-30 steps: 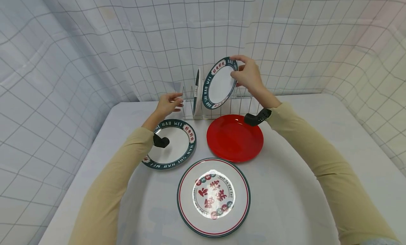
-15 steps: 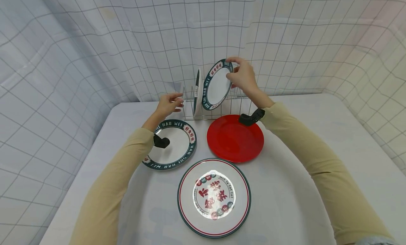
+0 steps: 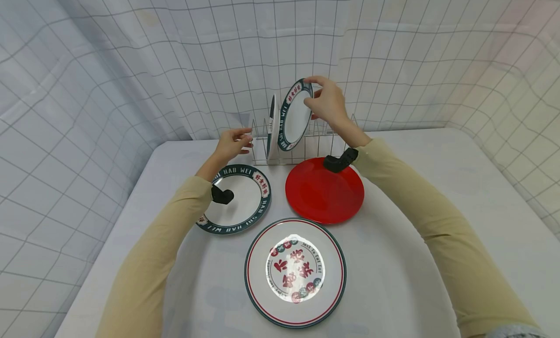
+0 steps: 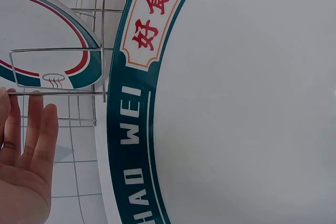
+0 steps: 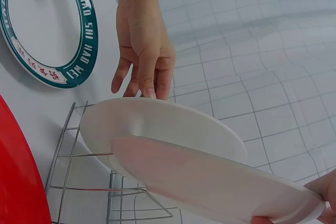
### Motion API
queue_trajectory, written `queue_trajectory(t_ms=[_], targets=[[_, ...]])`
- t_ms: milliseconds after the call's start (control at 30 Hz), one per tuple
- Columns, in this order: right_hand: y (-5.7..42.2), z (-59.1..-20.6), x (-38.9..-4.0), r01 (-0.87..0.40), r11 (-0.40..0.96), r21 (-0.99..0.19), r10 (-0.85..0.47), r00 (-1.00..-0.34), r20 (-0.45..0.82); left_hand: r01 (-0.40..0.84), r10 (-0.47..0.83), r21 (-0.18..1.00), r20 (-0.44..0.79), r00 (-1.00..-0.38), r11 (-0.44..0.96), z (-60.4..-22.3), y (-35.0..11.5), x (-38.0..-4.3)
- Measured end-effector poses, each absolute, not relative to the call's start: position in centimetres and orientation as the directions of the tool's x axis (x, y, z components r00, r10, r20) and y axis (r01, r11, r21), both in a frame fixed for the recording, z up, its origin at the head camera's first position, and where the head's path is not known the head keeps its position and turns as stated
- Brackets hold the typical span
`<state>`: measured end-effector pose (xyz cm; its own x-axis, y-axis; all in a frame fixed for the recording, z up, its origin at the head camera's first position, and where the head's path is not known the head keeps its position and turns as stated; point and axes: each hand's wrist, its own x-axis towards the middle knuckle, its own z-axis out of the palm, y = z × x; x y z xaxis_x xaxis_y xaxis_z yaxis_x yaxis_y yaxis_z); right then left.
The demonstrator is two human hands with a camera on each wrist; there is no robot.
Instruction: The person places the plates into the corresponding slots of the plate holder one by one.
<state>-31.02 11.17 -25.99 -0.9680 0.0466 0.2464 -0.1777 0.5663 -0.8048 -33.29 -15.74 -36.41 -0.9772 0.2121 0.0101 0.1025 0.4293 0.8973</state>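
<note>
At rack (image 3: 318, 144), right hand (image 3: 328, 104) pinches tilted plate (image 3: 295, 118), partly covering it; left hand (image 3: 232, 143), grip unclear

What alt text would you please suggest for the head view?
A person's right hand holds a tilted plate at a wire rack, beside a standing plate; the left hand is at the rack's left end. A green-rimmed plate, a red plate and a patterned plate lie on the white table.
</note>
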Motion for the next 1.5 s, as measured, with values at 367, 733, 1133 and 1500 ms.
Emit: queue_trajectory(t_ms=[367,733,1133,1500], targets=[[9.6,-25.9,-31.7,-0.216,0.598,-0.772,-0.014,-0.966,0.259,0.096,0.215,0.901,0.003,-0.977,0.424,-36.3,-16.0,-33.4],[8.4,-26.9,-31.9,-0.201,0.633,-0.748,-0.037,-0.973,0.229,0.084,0.205,0.902,-0.006,-0.979,0.423,-36.2,-15.8,-33.1],[8.0,-27.1,-32.2,-0.184,0.643,-0.744,-0.038,-0.977,0.209,0.081,0.197,0.901,-0.004,-0.98,0.427,-36.2,-15.7,-33.1],[7.6,-27.9,-32.4,-0.177,0.619,-0.765,-0.037,-0.98,0.197,0.078,0.194,0.903,-0.006,-0.981,0.422,-36.4,-15.7,-33.2]])
